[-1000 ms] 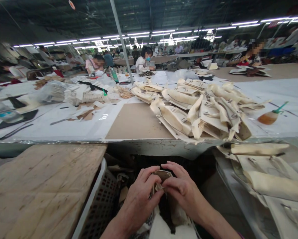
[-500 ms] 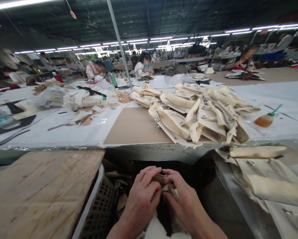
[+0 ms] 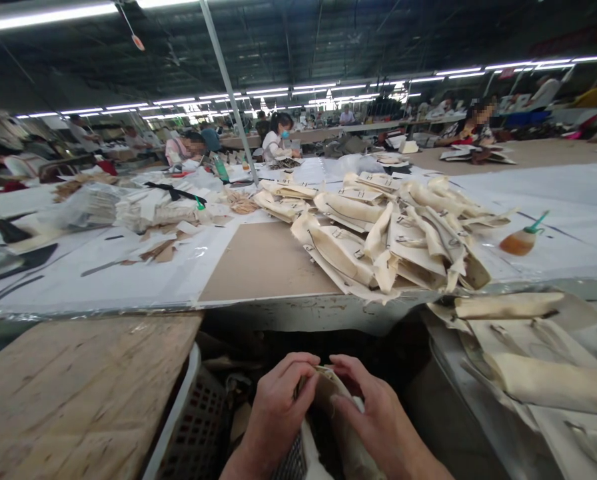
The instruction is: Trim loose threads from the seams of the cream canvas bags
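Note:
My left hand and my right hand are together at the bottom middle, below the table's front edge. Both pinch a cream fabric piece between their fingers, with its folded top edge showing between the thumbs. The rest of the piece runs down out of view between my wrists. A heap of similar cream fabric pieces lies on the table beyond my hands, on and beside a brown board.
A wooden board is at the lower left beside a plastic crate. More cream pieces are stacked at the right. A glue bottle lies on the white table. Other people work at tables behind.
My hands have sunk lower in the picture as the view tipped up. The fabric's folded top now stands more open between my fingers.

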Demonstrator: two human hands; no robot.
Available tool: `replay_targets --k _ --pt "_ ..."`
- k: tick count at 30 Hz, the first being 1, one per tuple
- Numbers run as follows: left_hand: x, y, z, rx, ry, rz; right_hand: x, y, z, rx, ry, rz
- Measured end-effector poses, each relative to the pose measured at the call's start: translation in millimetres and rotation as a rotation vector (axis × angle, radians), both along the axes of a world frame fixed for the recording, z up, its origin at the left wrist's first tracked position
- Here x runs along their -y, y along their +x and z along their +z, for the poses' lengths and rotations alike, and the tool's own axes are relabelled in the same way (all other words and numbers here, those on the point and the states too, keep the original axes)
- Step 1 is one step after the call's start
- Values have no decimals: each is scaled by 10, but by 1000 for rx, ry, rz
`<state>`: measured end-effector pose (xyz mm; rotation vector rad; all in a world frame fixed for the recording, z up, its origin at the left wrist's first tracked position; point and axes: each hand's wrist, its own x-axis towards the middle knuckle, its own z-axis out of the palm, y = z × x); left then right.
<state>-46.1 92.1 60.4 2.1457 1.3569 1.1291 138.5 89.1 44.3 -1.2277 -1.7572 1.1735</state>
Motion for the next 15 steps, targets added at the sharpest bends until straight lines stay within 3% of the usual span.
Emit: replay_targets --k 15 --pt "-24 21 -15 -7 25 -16 -23 26 -1 -25 -49 -35"
